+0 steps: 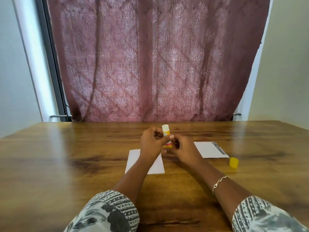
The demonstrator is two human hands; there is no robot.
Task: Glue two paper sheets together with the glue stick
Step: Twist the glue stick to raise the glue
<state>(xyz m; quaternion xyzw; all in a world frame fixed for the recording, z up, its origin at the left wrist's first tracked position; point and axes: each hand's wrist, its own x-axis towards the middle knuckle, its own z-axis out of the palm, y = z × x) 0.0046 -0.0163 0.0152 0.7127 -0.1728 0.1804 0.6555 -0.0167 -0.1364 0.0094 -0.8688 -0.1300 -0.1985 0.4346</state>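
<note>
Taking the raised glue stick as the centre of the dial, the left sheet point(133, 159) lies flat on the wooden table point(66, 148) at about 7 o'clock, its near half crossed by the left forearm. Just above it the left hand point(150, 143) grips the glue stick point(165, 131) around the middle of the tube, fingers curled behind it and the thumb laid across the front. The stick stands nearly upright above the table, between the 2 sheets, its white glue end bare and pointing to 12 o'clock. At 5 o'clock the right hand point(182, 149) closes its curled fingers on the base of the tube; the fingertips are too bunched to tell exactly how they sit. At 3 o'clock lies the right sheet point(210, 149), with a dark strip along its far edge, apart from the left one. At 4 o'clock the yellow cap point(233, 162) rests on the table just beyond that sheet's near corner.

The step in hand looks like readying the stick, probably twisting the base to raise the glue. No glue is visible on either sheet. Next, 1 hand should steady a sheet while the other tips the stick down and rubs it evenly across the paper.
</note>
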